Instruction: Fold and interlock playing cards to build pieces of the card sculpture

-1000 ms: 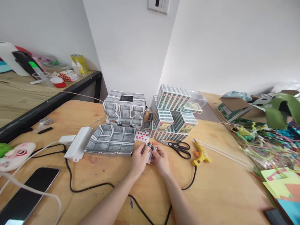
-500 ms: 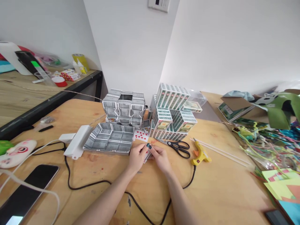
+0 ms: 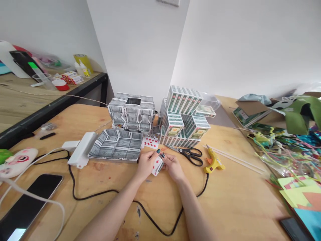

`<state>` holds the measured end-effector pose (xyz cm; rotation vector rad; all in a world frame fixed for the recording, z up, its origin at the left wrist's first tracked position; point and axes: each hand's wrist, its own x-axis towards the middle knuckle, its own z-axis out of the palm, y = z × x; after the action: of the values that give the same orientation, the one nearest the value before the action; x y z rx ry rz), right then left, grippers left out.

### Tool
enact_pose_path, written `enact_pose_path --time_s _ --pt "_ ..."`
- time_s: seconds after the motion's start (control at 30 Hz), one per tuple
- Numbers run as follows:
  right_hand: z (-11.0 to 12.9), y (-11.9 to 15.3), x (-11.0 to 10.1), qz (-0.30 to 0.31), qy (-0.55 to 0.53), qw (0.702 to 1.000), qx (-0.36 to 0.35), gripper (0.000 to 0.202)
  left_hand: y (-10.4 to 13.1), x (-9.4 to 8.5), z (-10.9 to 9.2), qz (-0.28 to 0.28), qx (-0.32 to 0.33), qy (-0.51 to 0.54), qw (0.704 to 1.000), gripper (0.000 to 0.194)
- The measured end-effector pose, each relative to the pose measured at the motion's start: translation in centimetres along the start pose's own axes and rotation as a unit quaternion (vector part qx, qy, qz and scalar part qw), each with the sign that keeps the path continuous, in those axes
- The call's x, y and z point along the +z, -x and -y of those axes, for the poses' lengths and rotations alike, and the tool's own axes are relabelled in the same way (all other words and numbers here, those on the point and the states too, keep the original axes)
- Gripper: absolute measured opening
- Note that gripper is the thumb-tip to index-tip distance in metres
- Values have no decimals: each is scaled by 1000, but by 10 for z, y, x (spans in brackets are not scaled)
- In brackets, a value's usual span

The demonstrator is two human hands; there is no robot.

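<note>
Nearby, scissors [image 3: 185, 152] lie beside the right hand [image 3: 173, 167]

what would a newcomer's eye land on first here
Probably the tall stack of green-and-white boxes by the wall, with a grey card-patterned structure on its left. Next, the yellow glue gun right of the scissors. Nearer, the left hand and right hand hold a red-diamond card.

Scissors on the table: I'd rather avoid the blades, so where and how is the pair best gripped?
Probably by the black handle loops, from above and the right, with the right hand once free of the playing card. The scissors lie flat with the loops at that side, while the blades point left.
</note>
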<state>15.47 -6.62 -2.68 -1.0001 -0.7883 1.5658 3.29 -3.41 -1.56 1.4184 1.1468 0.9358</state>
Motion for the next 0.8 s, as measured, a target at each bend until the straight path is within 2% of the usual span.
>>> enact_pose_path --time_s 0.13,0.23,0.5,0.63,0.8 --pt "0 -1 0 2 10 1000 6 31 -3 0 4 -3 12 -36 999 35" --pt "-1 -2 3 -13 63 998 -14 29 -5 -2 5 -3 55 -100 993 34" --pt "0 -5 3 -49 141 989 -14 23 -2 -4 5 -42 170 -282 943 33" --pt "-1 -6 5 -83 169 982 -16 21 1 -1 6 -55 199 -314 926 34" --pt "0 -4 9 -88 150 985 -18 19 -1 -1 5 -57 202 -311 927 35"
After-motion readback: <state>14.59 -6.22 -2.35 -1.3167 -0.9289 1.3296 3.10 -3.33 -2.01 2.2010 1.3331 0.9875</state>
